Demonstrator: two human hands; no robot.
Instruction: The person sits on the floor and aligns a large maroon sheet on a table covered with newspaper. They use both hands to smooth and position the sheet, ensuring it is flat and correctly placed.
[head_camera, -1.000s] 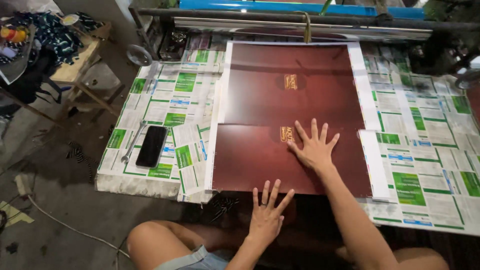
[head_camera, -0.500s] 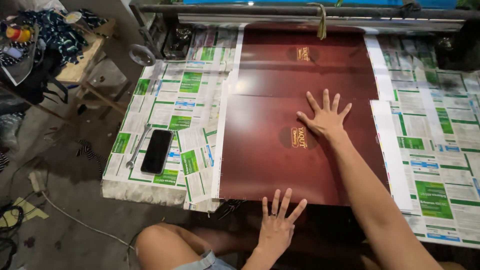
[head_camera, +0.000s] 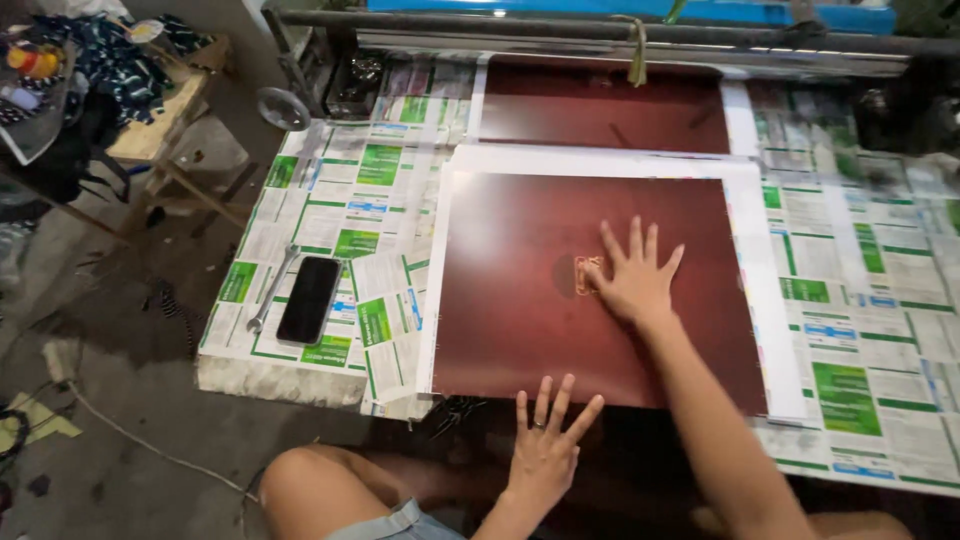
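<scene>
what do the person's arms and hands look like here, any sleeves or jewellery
Both arms are bare from wrist to as far up as the view shows, with no sleeves, gloves or watch. The left hand has a thin dark ring on one finger. The right hand shows no ring or band that can be made out. Fingernails look short and unpainted. No markings or tattoos are visible on either forearm.

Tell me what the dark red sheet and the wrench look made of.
Dark red sheet: likely coated paper or card, smooth and semi-glossy; it lies flat with a white margin and soft sheen. Wrench: metal, judging by its bare silvery-grey shine.
</scene>
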